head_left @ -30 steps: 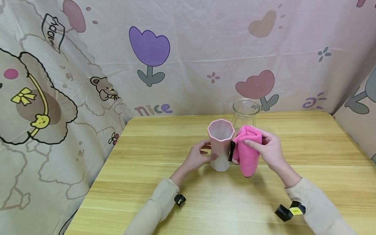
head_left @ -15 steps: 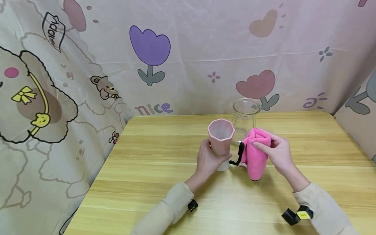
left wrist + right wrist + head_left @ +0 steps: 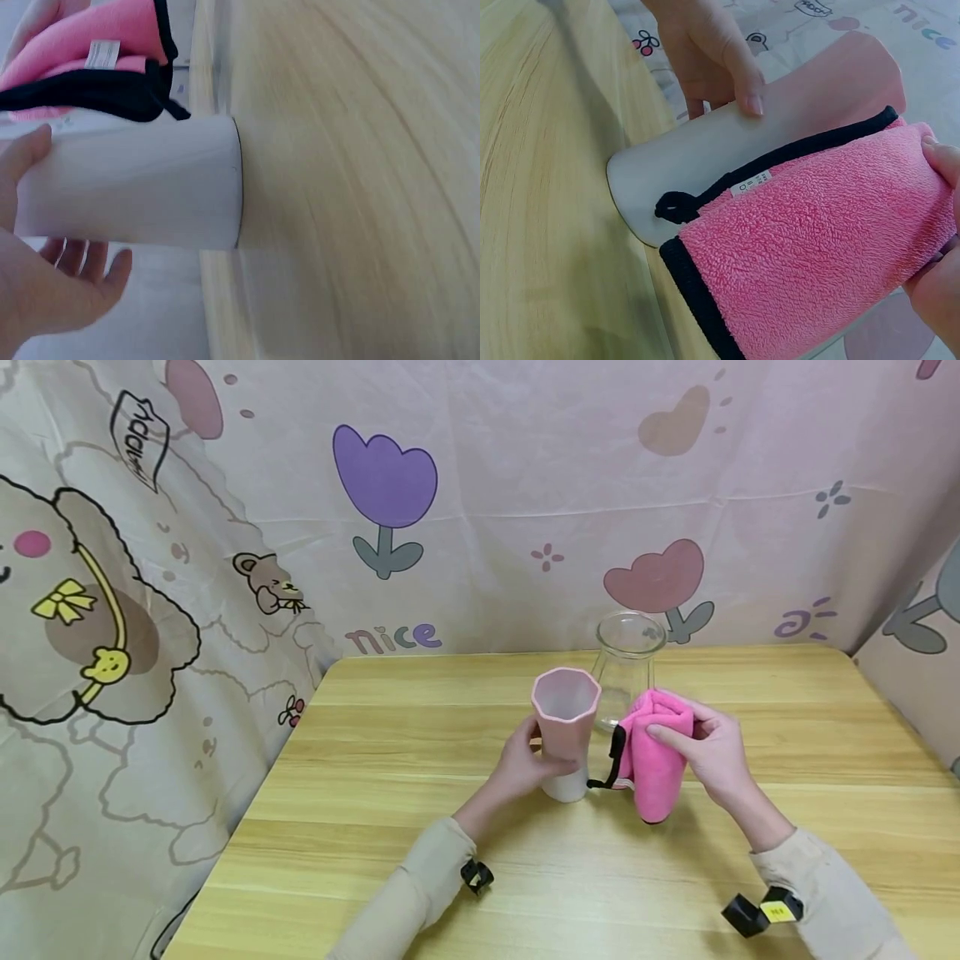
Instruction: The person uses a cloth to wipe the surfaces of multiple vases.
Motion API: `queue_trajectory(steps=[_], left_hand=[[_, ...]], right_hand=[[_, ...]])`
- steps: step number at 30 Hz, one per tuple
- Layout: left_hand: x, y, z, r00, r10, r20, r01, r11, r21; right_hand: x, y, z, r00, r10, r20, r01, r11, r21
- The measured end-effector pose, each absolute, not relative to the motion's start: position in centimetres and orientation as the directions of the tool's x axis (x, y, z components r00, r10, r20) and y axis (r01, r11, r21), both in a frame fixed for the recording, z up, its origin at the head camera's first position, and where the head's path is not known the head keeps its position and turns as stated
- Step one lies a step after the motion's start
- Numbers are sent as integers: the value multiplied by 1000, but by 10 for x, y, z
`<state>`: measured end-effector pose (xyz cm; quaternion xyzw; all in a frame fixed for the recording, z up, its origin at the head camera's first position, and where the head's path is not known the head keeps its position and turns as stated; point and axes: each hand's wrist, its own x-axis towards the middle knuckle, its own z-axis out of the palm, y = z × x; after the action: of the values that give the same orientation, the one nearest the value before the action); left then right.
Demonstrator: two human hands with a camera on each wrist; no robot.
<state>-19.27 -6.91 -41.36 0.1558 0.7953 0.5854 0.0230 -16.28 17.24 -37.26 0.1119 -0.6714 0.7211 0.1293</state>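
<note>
An upright vase (image 3: 566, 739), pink at its faceted rim and fading to white below, stands on the table. My left hand (image 3: 521, 764) holds it from the left, thumb across the front and fingers behind. In the left wrist view the vase's white base (image 3: 150, 180) meets the wood. My right hand (image 3: 712, 747) grips a rolled pink towel (image 3: 656, 768) near its top, just right of the vase. Fluffy pile, black edging, a hanging loop and a small white label show on the towel (image 3: 817, 225) in the right wrist view.
Behind the towel and vase stands a clear glass vase (image 3: 626, 672) with a flared rim, its lower part partly covered. The wooden table (image 3: 375, 743) ends at a printed cloth backdrop (image 3: 495, 485), with another patterned cloth hanging along the left side.
My right hand has shifted right with the towel, away from the pink vase. My left hand closed farther round the vase, then drew back slightly left, its thumb still on it.
</note>
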Motion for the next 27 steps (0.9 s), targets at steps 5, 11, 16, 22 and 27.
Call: queue_trajectory(steps=[5, 11, 16, 22, 27], left_hand=[[-203, -78, -415, -931, 356, 79, 155, 191, 969], [-214, -87, -412, -878, 477, 20, 98, 139, 985], [-219, -91, -411, -855, 519, -27, 47, 129, 991], [-218, -93, -413, -858, 513, -12, 55, 115, 992], [-213, -98, -414, -910, 414, 33, 88, 114, 990]], right_hand=[[-162, 174, -373, -940, 30, 340, -341, -77, -937], [-161, 176, -375, -943, 18, 333, -333, -63, -941], [-161, 175, -379, -944, 16, 330, -330, -15, -944], [-160, 173, -380, -951, 2, 309, -308, 52, -950], [-163, 168, -365, -942, -14, 335, -335, 88, -938]])
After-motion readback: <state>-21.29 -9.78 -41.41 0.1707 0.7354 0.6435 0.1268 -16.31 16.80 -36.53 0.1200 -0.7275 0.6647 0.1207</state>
